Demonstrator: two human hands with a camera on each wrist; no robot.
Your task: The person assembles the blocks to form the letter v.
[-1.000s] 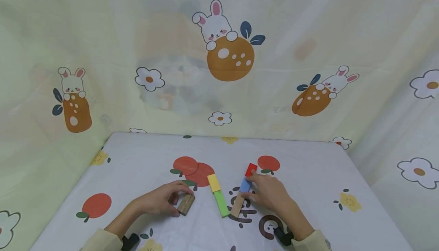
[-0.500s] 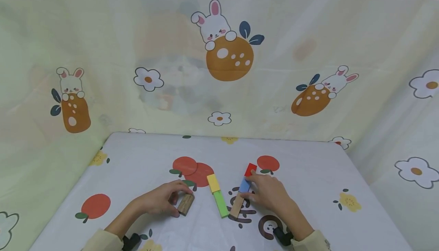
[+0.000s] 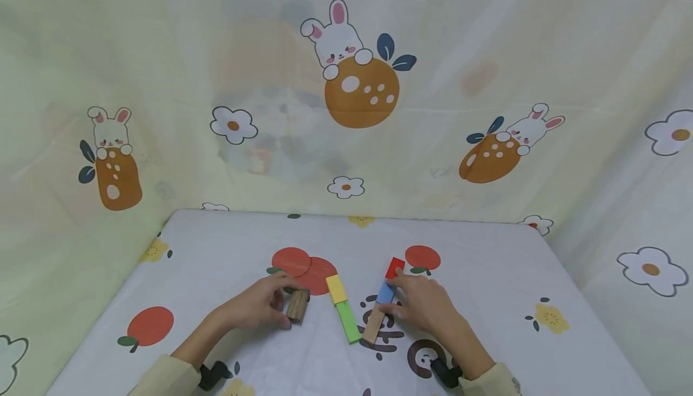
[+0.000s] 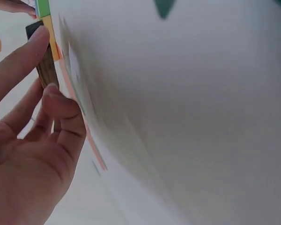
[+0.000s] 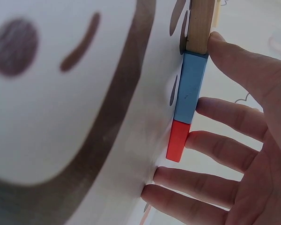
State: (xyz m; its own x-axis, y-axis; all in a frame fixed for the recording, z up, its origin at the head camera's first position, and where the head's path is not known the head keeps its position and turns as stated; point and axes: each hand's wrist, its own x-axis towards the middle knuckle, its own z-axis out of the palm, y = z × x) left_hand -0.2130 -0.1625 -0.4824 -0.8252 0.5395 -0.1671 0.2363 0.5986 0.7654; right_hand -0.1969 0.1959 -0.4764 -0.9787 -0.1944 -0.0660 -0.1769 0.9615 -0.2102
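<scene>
My left hand (image 3: 258, 304) pinches a dark brown wooden block (image 3: 297, 306) between thumb and fingers. In the left wrist view the block (image 4: 48, 70) is tilted, and a fingertip covers part of its dark end. My right hand (image 3: 430, 306) rests along a slanted row of blocks: a red block (image 3: 395, 267), a blue block (image 3: 385, 291) and a light wooden block (image 3: 373, 326). From the right wrist view, its fairly straight fingers (image 5: 220, 145) touch the sides of the blue and red ones, with the thumb at the wooden one. These three lie end to end.
Between the hands, a yellow block (image 3: 336, 289) and a green block (image 3: 349, 322) form a second slanted row, whose near end almost meets the wooden block. A white cloth (image 3: 487, 287) with fruit prints covers the table. A printed curtain (image 3: 260, 53) hangs behind.
My left hand has moved slightly away from the body with the brown block, which has turned more upright in the head view. The right hand and both rows look unchanged.
</scene>
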